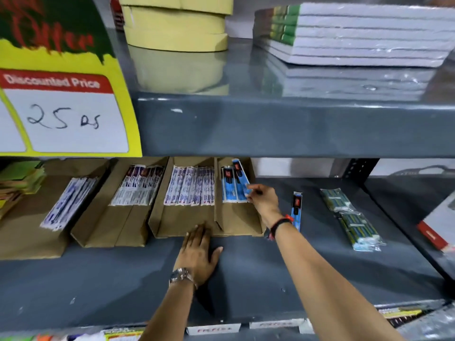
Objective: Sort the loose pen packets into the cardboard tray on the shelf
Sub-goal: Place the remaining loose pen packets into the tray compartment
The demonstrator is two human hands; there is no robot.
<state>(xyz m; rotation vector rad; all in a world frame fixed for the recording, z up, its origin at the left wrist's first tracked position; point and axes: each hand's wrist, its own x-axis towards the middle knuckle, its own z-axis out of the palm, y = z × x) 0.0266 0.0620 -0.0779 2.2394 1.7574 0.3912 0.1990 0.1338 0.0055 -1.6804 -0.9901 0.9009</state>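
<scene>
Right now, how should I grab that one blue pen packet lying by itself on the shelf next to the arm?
Pinch the loose blue pen packet by its long edges near the middle, coming down from above. It lies flat on the grey shelf, long and thin, so there is little to grip from the ends. The right hand is just to its left, busy at the cardboard tray, so approach from the right side.

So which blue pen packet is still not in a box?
Look at the lower grey shelf, just right of the last cardboard tray. One blue packet lies alone on the bare shelf beside the right hand's wrist. The other blue packets stand inside the tray; the greenish bags farther right are wider.
</scene>
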